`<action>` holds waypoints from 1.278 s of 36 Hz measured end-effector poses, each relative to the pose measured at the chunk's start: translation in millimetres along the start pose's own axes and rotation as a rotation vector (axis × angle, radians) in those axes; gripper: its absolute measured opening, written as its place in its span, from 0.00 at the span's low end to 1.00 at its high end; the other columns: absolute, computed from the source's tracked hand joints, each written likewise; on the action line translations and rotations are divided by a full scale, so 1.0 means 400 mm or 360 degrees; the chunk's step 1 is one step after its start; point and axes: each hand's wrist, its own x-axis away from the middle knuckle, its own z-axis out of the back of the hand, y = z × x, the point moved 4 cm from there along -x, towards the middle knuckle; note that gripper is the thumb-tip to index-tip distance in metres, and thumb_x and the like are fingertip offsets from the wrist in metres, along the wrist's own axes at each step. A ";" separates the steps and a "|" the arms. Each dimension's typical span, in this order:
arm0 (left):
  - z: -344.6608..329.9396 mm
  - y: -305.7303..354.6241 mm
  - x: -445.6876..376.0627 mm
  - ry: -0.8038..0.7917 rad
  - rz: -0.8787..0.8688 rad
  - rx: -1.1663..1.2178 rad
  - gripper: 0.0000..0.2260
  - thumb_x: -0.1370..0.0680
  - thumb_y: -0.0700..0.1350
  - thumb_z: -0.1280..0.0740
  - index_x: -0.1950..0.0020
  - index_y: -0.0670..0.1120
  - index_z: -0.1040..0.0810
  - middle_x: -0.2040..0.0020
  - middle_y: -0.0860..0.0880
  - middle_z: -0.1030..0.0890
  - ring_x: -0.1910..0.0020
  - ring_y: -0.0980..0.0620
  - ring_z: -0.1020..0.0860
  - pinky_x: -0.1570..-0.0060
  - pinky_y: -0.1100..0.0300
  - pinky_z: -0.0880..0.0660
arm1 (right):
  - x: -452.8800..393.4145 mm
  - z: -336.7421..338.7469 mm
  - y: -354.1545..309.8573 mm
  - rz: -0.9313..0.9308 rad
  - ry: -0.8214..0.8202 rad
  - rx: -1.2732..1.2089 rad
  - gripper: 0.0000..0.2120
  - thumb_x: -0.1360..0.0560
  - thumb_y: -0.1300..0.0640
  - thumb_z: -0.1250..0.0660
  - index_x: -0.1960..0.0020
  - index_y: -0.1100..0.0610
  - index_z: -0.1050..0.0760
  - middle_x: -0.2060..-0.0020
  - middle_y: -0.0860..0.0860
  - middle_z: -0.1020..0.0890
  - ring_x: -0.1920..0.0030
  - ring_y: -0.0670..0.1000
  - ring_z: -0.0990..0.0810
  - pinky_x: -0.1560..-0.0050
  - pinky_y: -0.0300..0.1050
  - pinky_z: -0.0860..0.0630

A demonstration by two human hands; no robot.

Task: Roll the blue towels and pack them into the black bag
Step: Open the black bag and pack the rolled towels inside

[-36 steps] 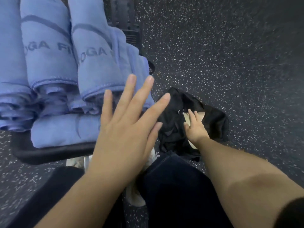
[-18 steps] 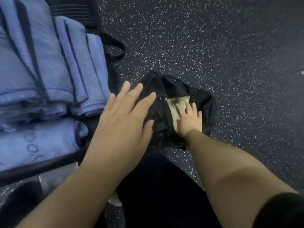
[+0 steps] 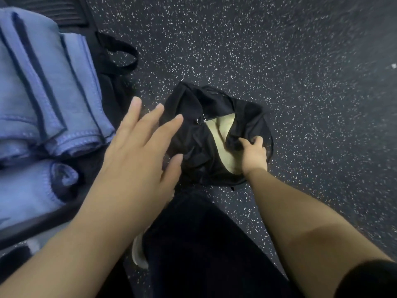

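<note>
the black bag (image 3: 206, 145) is lying crumpled on the speckled floor (image 3: 279, 61), just ahead of the person's dark trouser leg (image 3: 206, 244). its mouth is gaping open and showing a pale tan lining (image 3: 221, 134), with a small metal zipper pull (image 3: 200, 119) sitting at the far end of the opening. the right hand (image 3: 253, 153) is gripping the bag's right-hand edge, fingers curling over the black fabric and pinching it. the left hand (image 3: 137, 151) is hovering with fingers straight and spread, holding nothing, fingertips reaching over the bag's left side; whether they are touching the fabric is hard to tell.

the blue towels (image 3: 43, 87) are lying at the left, well apart from the bag's mouth and just beside the left wrist. several are lying rolled side by side with their dark-trimmed hems facing the person, and one more rolled towel (image 3: 28, 190) is sitting nearer, its spiral end showing. they are resting on a dark-edged surface (image 3: 38, 224). a black strap loop (image 3: 120, 52) is lying on the floor between the towels and the bag.

the floor to the right of the bag and beyond it is spreading out wide, giving room on those sides. a pale shoe tip (image 3: 138, 252) is peeking out beside the leg.
</note>
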 end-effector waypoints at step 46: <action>0.535 0.550 0.486 0.0613 -0.0225 -0.0170 0.22 0.20 0.52 0.39 0.29 0.69 0.40 0.21 0.55 0.50 0.23 0.55 0.61 0.28 0.43 0.61 | 0.943 1.155 -0.348 0.1185 0.1452 -0.0761 0.15 0.19 0.60 0.40 0.34 0.58 0.25 0.52 0.48 0.32 0.54 0.43 0.32 0.49 0.33 0.35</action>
